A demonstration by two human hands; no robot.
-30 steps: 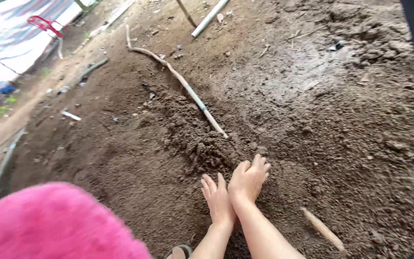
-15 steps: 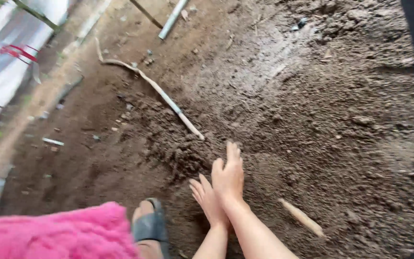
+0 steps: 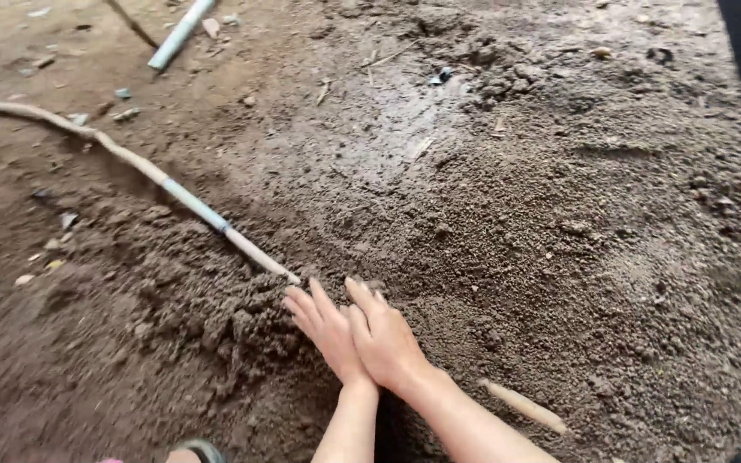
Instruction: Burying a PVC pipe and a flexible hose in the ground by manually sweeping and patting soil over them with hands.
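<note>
Off to the left of my fingers lies the heap of loose clumped soil point(image 3: 190, 317), darker and rougher than the ground around it, and it now sits closer to my fingertips than it did a moment ago. A long thin stick point(image 3: 143, 167), part bare wood and part pale blue, runs down from the far left and ends just beyond the tips of my left fingers, nearly touching them. Half a second ago that stick's end lay further up and away from my hands; the view has since swung, so the pink cloth and most of the sandal have dropped out, leaving only a sliver of the sandal point(image 3: 195, 450) at the bottom edge.

My left hand point(image 3: 328, 330) lies flat on the dirt, palm down, fingers stretched and slightly spread, gripping nothing. My right hand point(image 3: 388, 343) rests right beside it, overlapping it at the thumb side, equally flat and released. Earlier the right hand reached ahead of the left; now both sit level and pressed together, as I judge it, ready to push or drag the soil as one blade.

To the right of my fingers the ground point(image 3: 559, 214) is smoother and damp-looking, with a short pale stick point(image 3: 525, 405) lying near my right forearm.
</note>
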